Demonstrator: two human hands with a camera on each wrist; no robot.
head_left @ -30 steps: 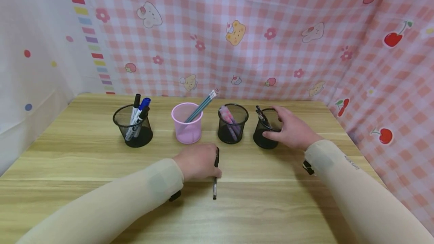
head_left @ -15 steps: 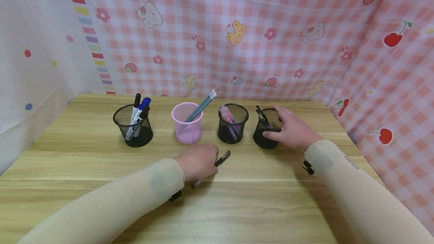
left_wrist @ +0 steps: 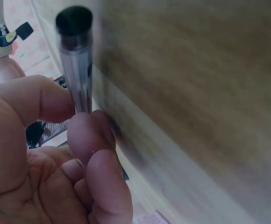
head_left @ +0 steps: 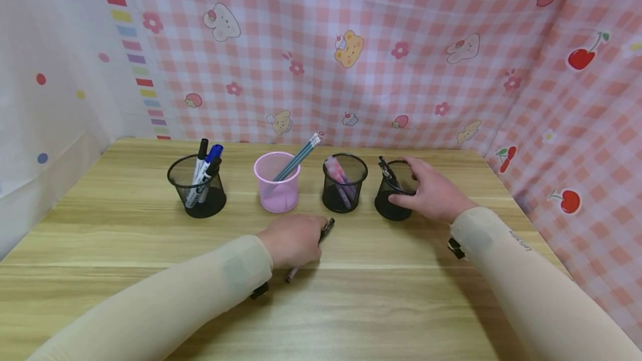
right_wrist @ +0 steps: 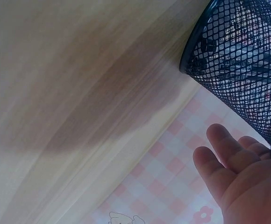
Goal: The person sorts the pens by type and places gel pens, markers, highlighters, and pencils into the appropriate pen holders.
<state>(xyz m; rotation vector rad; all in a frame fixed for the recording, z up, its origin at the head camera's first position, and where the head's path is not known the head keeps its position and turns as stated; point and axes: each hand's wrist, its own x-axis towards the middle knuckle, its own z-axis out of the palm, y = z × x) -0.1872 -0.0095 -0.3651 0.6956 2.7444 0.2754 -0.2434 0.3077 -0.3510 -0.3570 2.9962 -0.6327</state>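
Observation:
My left hand [head_left: 291, 238] pinches a slim pen [head_left: 327, 229] low over the middle of the table. In the left wrist view the pen's clear barrel [left_wrist: 78, 65] with a black end sticks out between thumb and fingers. Part of the pen is hidden by the hand in the head view. My right hand [head_left: 436, 191] grips the rightmost black mesh pen holder [head_left: 393, 209] at its rim, thumb on the near side and fingers at the far side. Dark pens [head_left: 386, 170] lean inside that holder. The right wrist view shows the fingers [right_wrist: 219, 168] beside the mesh.
Farther left stand a black mesh holder [head_left: 343, 199] with pink and purple pens, a pink holder [head_left: 278, 196] with green pencils, and another black holder [head_left: 203, 208] with markers. They form a row on the wooden table [head_left: 381, 305]. Patterned cloth [head_left: 311, 93] hangs behind.
The pen has turned in my left hand: its near end swung left and its far end right, then it tilted slightly back. My right hand and the holders have stayed put.

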